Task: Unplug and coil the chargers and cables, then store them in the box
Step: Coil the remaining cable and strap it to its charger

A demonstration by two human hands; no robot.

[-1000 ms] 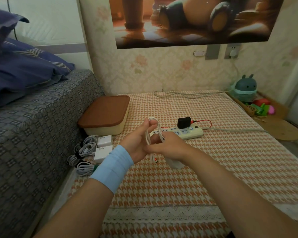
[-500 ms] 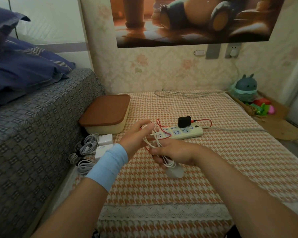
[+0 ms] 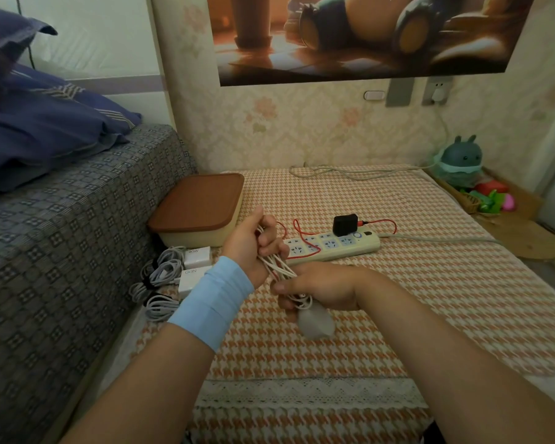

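A looped white cable (image 3: 277, 265) stretches between both hands above the checked tablecloth. My left hand (image 3: 253, 243) is closed around its upper loops. My right hand (image 3: 318, 288) grips the lower end, and a white charger (image 3: 314, 323) hangs below it. Behind them lies a cream power strip (image 3: 334, 246) with a black charger (image 3: 345, 224) plugged in and a red cable (image 3: 305, 237) running from it. The cream box with a closed brown lid (image 3: 199, 206) stands at the table's left. In front of the box lie two white chargers (image 3: 196, 264) with coiled grey cables (image 3: 161, 277).
A grey patterned bed (image 3: 61, 251) borders the table on the left. The strip's grey cord (image 3: 439, 240) runs right and loops along the back wall to a wall socket (image 3: 436, 91). Toys and a small basket (image 3: 471, 193) sit at the back right.
Both hands have lowered and turned: the left closed its fingers around the cable loops, the right moved down toward me with the charger hanging. The red cable is now visible beside the strip.
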